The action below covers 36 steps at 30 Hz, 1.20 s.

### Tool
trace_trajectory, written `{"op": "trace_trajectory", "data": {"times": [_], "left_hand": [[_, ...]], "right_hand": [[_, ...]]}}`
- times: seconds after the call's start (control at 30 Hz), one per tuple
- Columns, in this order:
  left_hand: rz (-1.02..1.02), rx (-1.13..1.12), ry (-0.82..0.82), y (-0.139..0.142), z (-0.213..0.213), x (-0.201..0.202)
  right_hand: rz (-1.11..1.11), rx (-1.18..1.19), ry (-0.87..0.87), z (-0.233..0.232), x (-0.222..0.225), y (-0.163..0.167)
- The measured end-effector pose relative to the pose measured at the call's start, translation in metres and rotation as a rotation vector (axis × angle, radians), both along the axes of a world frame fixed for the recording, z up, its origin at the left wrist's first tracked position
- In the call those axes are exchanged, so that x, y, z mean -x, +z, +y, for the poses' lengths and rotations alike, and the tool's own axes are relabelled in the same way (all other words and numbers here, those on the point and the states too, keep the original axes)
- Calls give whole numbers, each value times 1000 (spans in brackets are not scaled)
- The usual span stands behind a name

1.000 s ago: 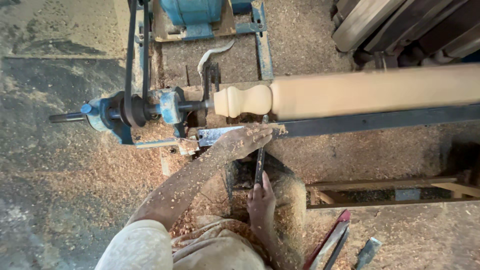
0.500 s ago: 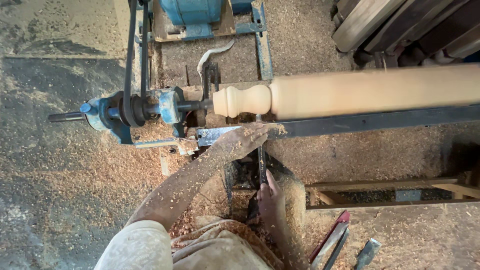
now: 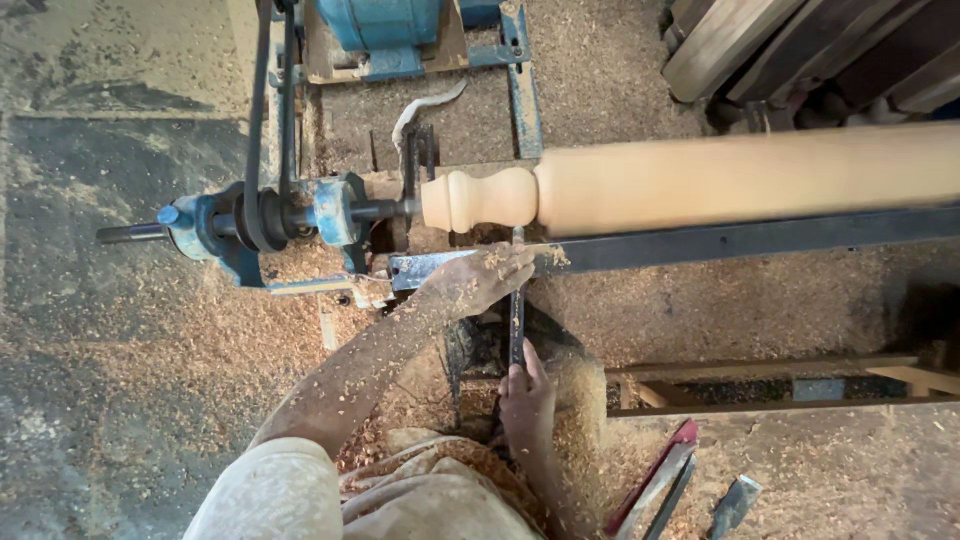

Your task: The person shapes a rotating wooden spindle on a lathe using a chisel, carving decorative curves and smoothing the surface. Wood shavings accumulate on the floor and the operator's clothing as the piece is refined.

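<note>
Left hand [image 3: 487, 280]: lying dusted with sawdust over the dark metal tool rest [image 3: 740, 240], fingers curled down over the upper part of the chisel [image 3: 517, 320], pressing it onto the rest.
Right hand [image 3: 527, 400]: gripping the lower end of the chisel, fingers wrapped closed around it, thumb pointing up along the shaft.
Chisel: running straight between both hands, tip reaching just above the left hand to the wooden spindle [image 3: 690, 180].
Wooden spindle: lying crosswise just beyond the left hand, pale, rounded beads cut at the end nearest the blue lathe head [image 3: 290, 215].
Spare tools [image 3: 690, 485]: lying in sawdust right of the right hand, well apart.
Floor [image 3: 120, 350]: covered in shavings left of both hands.
</note>
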<state>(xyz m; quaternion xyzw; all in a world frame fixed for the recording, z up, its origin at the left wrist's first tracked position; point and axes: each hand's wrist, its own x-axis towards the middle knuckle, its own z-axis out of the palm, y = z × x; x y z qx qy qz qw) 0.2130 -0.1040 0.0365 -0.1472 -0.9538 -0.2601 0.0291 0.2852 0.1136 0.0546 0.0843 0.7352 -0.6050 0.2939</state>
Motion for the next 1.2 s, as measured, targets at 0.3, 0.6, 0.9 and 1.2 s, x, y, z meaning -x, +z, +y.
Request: {"op": "trace_trajectory", "data": {"times": [0.3,0.6,0.9,1.2], "left_hand": [[334,153,-122,-3,-6,-6],[304,227,-156,-4,-5,-3],[340,292,-135,-11,-4,-6],[388,533,-118,-7,-3,-11]], "right_hand": [[-161,185,-195,-22,-11,10],[-173,62,-128,-6,-5,-1],[115,54,101,30,15,-33],[-22,-184,285,38,44,4]]}}
